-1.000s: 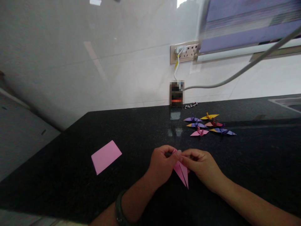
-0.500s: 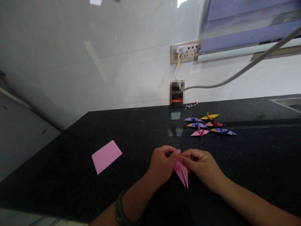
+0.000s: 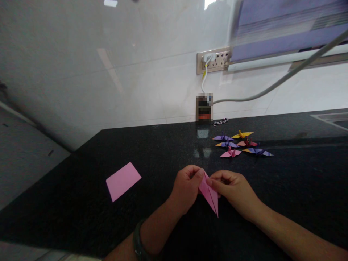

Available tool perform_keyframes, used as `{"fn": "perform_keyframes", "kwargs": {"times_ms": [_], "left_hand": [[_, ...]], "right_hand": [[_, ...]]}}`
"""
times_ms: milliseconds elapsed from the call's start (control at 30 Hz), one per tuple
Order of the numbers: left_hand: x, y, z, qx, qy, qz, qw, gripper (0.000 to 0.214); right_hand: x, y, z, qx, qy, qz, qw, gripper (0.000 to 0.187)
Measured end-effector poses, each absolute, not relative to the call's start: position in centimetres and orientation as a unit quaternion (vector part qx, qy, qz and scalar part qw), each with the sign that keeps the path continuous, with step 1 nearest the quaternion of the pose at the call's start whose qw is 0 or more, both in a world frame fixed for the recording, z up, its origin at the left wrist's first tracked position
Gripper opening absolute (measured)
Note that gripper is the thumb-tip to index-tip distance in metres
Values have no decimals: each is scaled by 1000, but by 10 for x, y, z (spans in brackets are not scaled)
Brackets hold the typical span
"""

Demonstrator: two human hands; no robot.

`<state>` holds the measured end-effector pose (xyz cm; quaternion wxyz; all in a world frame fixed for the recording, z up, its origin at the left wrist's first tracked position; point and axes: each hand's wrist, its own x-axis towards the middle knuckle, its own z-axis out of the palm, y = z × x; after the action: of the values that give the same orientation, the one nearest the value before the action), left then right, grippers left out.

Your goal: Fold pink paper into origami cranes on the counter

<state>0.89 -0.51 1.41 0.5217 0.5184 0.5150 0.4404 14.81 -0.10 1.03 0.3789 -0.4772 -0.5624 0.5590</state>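
A folded piece of pink origami paper [image 3: 210, 197], long and pointed, is held between both hands above the dark counter. Its narrow tip points down toward me, with a crease or slit running along the middle. My left hand [image 3: 187, 186] pinches its upper left edge between thumb and fingers. From the other side, my right hand [image 3: 231, 186] grips the upper right edge, the thumb lying on the front. The fingertips behind the paper are mostly hidden. To the left lies a pink paper sheet [image 3: 123, 181], flat on the counter.
Several folded paper cranes [image 3: 231, 153] in purple, yellow, red and pink sit beyond my right hand on the black counter [image 3: 152, 145]. A blurred-out box [image 3: 204, 108] stands against the wall, with a small patterned strip [image 3: 221, 122] beside it. A grey cable [image 3: 258, 96] runs off to the right.
My left thumb has drawn back from the top of the pink paper, and the hands are slightly farther apart. More of the paper's upper part now shows.
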Motion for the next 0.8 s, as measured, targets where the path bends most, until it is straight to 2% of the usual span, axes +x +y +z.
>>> {"fn": "perform_keyframes", "kwargs": {"times_ms": [433, 667, 800], "left_hand": [[10, -8, 18, 532, 507, 429, 525, 17], [9, -5, 20, 528, 523, 456, 490, 22], [10, -7, 17, 510, 501, 456, 529, 21]], "right_hand": [[151, 1, 1, -449, -568, 574, 383, 13], [148, -1, 3, -433, -535, 613, 388, 14], [149, 0, 3, -437, -537, 605, 394, 17]]}}
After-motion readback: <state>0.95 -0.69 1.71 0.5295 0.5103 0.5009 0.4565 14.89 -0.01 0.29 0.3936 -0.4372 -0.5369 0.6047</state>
